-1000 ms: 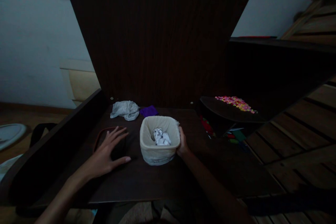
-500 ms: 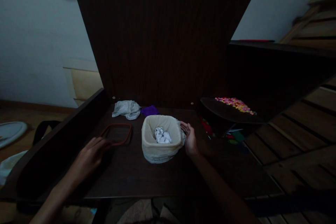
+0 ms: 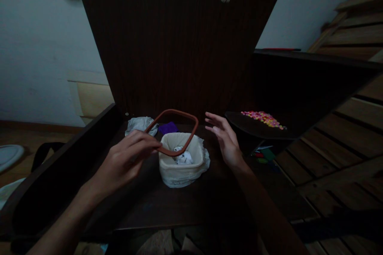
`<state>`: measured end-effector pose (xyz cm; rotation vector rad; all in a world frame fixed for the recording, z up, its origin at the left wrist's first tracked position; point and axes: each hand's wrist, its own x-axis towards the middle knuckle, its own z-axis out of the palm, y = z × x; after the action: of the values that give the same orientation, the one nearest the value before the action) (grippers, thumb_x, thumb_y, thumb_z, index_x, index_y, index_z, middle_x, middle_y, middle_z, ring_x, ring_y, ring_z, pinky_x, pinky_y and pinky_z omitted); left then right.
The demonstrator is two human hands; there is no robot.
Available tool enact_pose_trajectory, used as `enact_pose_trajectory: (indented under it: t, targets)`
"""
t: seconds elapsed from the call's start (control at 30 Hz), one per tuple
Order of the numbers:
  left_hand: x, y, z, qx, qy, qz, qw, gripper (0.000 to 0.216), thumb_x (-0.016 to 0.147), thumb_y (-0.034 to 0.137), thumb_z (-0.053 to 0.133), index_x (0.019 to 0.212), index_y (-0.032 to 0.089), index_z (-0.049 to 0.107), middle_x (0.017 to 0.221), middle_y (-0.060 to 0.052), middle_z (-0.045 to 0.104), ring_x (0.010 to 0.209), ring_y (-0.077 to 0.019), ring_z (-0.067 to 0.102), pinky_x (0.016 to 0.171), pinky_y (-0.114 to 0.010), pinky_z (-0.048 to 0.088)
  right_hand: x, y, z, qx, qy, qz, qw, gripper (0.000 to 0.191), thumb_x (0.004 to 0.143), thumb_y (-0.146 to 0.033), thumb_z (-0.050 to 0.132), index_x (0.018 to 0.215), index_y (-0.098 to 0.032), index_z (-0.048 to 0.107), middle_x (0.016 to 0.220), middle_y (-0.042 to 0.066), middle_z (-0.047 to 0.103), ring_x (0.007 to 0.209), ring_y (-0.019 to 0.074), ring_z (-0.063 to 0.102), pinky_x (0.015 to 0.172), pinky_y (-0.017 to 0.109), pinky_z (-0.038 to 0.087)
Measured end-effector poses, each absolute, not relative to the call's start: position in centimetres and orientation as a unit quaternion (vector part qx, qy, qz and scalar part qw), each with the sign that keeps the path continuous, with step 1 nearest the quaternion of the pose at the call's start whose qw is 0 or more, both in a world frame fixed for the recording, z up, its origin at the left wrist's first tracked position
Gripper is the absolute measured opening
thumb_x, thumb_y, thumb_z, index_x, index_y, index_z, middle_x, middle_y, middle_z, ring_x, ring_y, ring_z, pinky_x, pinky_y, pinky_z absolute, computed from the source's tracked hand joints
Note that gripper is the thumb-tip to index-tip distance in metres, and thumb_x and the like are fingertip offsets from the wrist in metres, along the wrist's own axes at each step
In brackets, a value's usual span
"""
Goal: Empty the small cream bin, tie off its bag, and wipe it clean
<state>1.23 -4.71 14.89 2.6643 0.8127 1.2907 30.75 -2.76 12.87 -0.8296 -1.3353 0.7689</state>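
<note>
My left hand (image 3: 124, 163) pinches a corner of a reddish-brown square ring frame (image 3: 191, 125) and holds it tilted in the air above a small cream bin (image 3: 179, 171). The bin is lined with a pale bag and has crumpled white paper (image 3: 182, 157) inside. It stands on a dark wooden table (image 3: 185, 203). My right hand (image 3: 224, 139) hovers open just right of the frame and bin, fingers spread, holding nothing.
A grey-white cloth (image 3: 139, 124) and a purple cloth (image 3: 169, 127) lie at the table's back edge by a tall dark wooden panel (image 3: 179, 44). A dark tray (image 3: 239, 121) with bright pink and yellow bits stands at right. Wooden slats run along the right.
My left hand has taken the ring frame off the table and lifted it over the bin. My right hand has let go of the bin's side and risen, fingers spread.
</note>
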Motion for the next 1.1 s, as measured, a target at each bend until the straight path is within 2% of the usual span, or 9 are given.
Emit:
enact_pose_trajectory:
  t: [0.17, 0.27, 0.37, 0.5, 0.57, 0.67, 0.77, 0.93, 1.1]
  targets:
    - [2.4, -3.5, 14.8, 0.893, 0.184, 0.392, 0.125, 0.023, 0.097, 0.012, 0.052, 0.106, 0.020, 0.071, 0.098, -0.007, 0.074, 0.094, -0.0195, 0.069, 0.082, -0.030, 0.056, 30.5, -3.6, 13.7, -0.374, -0.651, 0.372, 0.546, 0.037, 0.086, -0.043, 0.071, 0.119, -0.026, 0.068, 0.123, 0.007, 0.070, 0.117, 0.0266, 0.063, 0.101, 0.045, 0.051]
    - [2.1, -1.9, 14.2, 0.876, 0.172, 0.414, 0.178, 0.013, 0.097, 0.018, 0.060, 0.097, 0.018, 0.073, 0.092, -0.007, 0.074, 0.089, -0.0186, 0.069, 0.080, -0.029, 0.056, 31.1, -3.7, 13.2, -0.372, -0.666, 0.357, 0.540, 0.053, 0.081, -0.041, 0.077, 0.130, -0.027, 0.062, 0.131, 0.009, 0.064, 0.111, 0.0248, 0.065, 0.097, 0.043, 0.054]
    - [1.6, -0.4, 13.8, 0.862, 0.158, 0.426, 0.225, 0.015, 0.097, 0.026, 0.064, 0.092, 0.018, 0.075, 0.090, -0.007, 0.075, 0.086, -0.0187, 0.070, 0.078, -0.029, 0.057, 32.0, -3.6, 12.9, -0.337, -0.705, 0.380, 0.495, 0.063, 0.080, -0.044, 0.078, 0.137, -0.029, 0.058, 0.147, 0.011, 0.053, 0.130, 0.0290, 0.056, 0.107, 0.046, 0.048]
    - [1.4, 1.2, 13.8, 0.859, 0.129, 0.405, 0.284, 0.016, 0.095, 0.030, 0.067, 0.091, 0.019, 0.077, 0.090, -0.008, 0.075, 0.086, -0.0193, 0.071, 0.077, -0.031, 0.058, 32.8, -3.2, 12.8, -0.301, -0.734, 0.428, 0.433, 0.061, 0.076, -0.047, 0.082, 0.131, -0.027, 0.064, 0.160, 0.009, 0.040, 0.150, 0.0322, 0.033, 0.120, 0.052, 0.030]
    - [1.4, 1.8, 13.9, 0.859, 0.124, 0.387, 0.310, 0.017, 0.093, 0.033, 0.069, 0.090, 0.019, 0.078, 0.090, -0.008, 0.075, 0.085, -0.0201, 0.071, 0.077, -0.032, 0.059, 32.9, -3.0, 12.6, -0.302, -0.734, 0.439, 0.422, 0.061, 0.071, -0.048, 0.085, 0.125, -0.025, 0.066, 0.161, 0.011, 0.039, 0.150, 0.0332, 0.032, 0.120, 0.054, 0.029]
    - [1.5, 2.3, 13.9, 0.850, 0.123, 0.382, 0.340, 0.024, 0.090, 0.042, 0.071, 0.089, 0.019, 0.078, 0.089, -0.010, 0.075, 0.085, -0.0231, 0.070, 0.077, -0.037, 0.059, 32.7, -2.9, 11.9, -0.296, -0.733, 0.433, 0.433, 0.060, 0.065, -0.048, 0.089, 0.115, -0.026, 0.065, 0.155, 0.013, 0.047, 0.146, 0.0337, 0.040, 0.118, 0.055, 0.032]
    - [1.8, 2.5, 13.1, 0.839, 0.132, 0.398, 0.347, 0.031, 0.089, 0.048, 0.069, 0.094, 0.019, 0.077, 0.095, -0.011, 0.073, 0.092, -0.0266, 0.069, 0.084, -0.042, 0.058, 32.3, -3.0, 11.2, -0.313, -0.750, 0.380, 0.442, 0.061, 0.058, -0.046, 0.093, 0.107, -0.026, 0.062, 0.150, 0.013, 0.049, 0.143, 0.0345, 0.043, 0.116, 0.053, 0.035]
    - [3.0, 2.5, 10.5, 0.821, 0.186, 0.450, 0.299, 0.025, 0.089, 0.038, 0.070, 0.106, 0.019, 0.073, 0.114, -0.012, 0.070, 0.110, -0.0292, 0.065, 0.098, -0.048, 0.052, 31.7, -3.2, 10.0, -0.363, -0.782, 0.283, 0.420, 0.066, 0.054, -0.046, 0.095, 0.107, -0.026, 0.061, 0.151, 0.014, 0.045, 0.141, 0.0367, 0.043, 0.113, 0.055, 0.037]
    - [3.6, 2.3, 8.9, 0.822, 0.237, 0.441, 0.271, 0.027, 0.091, 0.035, 0.066, 0.113, 0.020, 0.070, 0.128, -0.013, 0.066, 0.121, -0.0312, 0.062, 0.105, -0.051, 0.047, 31.9, -3.2, 9.1, -0.375, -0.786, 0.278, 0.405, 0.070, 0.053, -0.049, 0.095, 0.109, -0.026, 0.061, 0.151, 0.016, 0.046, 0.141, 0.0383, 0.042, 0.112, 0.057, 0.037]
